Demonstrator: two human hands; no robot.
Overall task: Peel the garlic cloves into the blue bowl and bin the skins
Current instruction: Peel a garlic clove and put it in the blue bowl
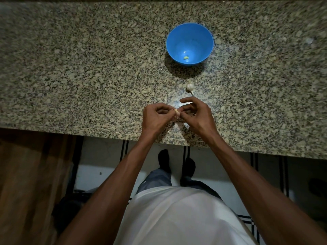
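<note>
While one peeled clove [186, 58] lies in the blue bowl [189, 43], we pinch a garlic clove [177, 113] between left hand [156, 119] and right hand [195, 114] over the tabletop [88, 76], stripping its skin; next comes dropping it in the bowl, we judge.

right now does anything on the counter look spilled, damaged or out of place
Nothing stands out. The blue bowl sits upright with one peeled clove inside, an unpeeled garlic piece lies on the granite counter just before it, and the left hand and right hand pinch a clove between them.
</note>
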